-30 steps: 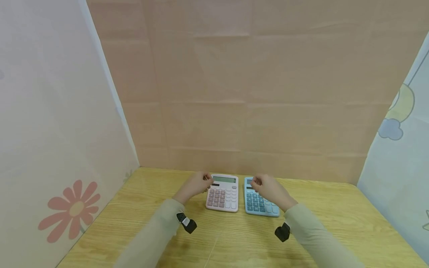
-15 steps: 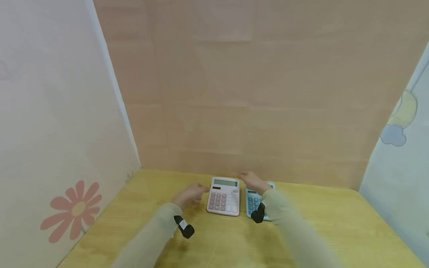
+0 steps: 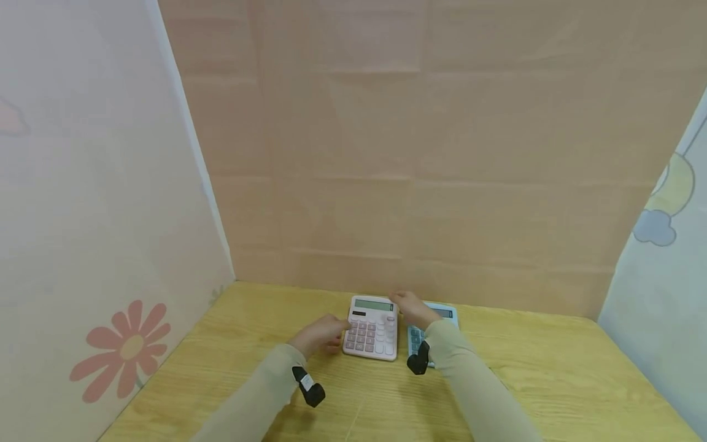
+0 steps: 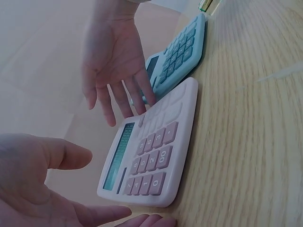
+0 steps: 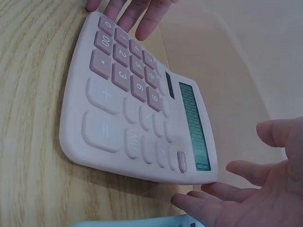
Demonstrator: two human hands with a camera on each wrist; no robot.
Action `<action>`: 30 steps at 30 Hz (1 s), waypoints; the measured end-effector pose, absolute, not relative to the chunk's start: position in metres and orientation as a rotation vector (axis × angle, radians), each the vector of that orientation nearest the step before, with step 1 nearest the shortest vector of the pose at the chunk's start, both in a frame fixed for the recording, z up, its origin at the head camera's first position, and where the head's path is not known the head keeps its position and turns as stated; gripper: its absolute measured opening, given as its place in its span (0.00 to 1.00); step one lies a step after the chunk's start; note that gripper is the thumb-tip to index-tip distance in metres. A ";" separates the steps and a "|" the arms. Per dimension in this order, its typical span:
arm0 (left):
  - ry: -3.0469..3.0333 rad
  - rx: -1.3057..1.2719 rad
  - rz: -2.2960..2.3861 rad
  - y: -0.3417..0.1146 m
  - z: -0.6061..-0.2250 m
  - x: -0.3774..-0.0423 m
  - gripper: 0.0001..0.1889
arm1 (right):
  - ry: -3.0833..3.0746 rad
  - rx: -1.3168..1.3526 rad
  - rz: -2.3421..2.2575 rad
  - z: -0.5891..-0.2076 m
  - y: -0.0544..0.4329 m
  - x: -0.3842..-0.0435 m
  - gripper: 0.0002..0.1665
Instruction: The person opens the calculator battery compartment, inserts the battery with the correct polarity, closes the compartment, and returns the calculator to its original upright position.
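Note:
A pale pink calculator [image 3: 371,328] lies face up on the wooden table [image 3: 552,380], its grey-green screen at the far end. My left hand [image 3: 322,334] is at its left side, thumb and fingers extended; the left wrist view shows the fingertips [image 4: 111,213] close by the edge. On the other side my right hand [image 3: 413,309] has its fingers straight, with fingertips [image 5: 189,201] at the pink calculator's upper right edge. Whether they touch it I cannot tell. A light blue calculator [image 3: 444,312] lies just to the right, partly hidden under my right hand and wrist.
Behind the table rises a plain tan backdrop [image 3: 431,233]. A pale sheet with a red flower [image 3: 127,350] closes the left side, another with a moon and cloud [image 3: 657,227] the right. Black devices [image 3: 313,393] are strapped to both wrists.
My right hand has moved left from over the blue calculator to the pink one's upper right edge. My left hand has shifted slightly lower along the pink calculator's left side. Both hands have opened.

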State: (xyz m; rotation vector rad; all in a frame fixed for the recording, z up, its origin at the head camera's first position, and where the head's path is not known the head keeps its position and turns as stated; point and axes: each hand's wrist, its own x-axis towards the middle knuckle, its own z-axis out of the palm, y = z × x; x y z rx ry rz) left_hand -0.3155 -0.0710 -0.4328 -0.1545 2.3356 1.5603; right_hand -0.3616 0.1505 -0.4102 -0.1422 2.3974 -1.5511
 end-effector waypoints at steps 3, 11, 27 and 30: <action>2.316 -0.158 1.575 -0.069 -0.432 -0.314 0.27 | 2.317 -0.091 -1.626 -0.412 0.150 -0.363 0.33; 2.294 -0.147 1.576 -0.065 -0.429 -0.311 0.23 | 2.282 -0.032 -1.648 -0.420 0.151 -0.367 0.32; 2.259 -0.224 1.596 -0.059 -0.427 -0.310 0.28 | 2.290 -0.036 -1.637 -0.417 0.147 -0.360 0.35; 2.252 -0.232 1.609 -0.059 -0.428 -0.310 0.28 | 2.296 -0.027 -1.636 -0.418 0.147 -0.359 0.35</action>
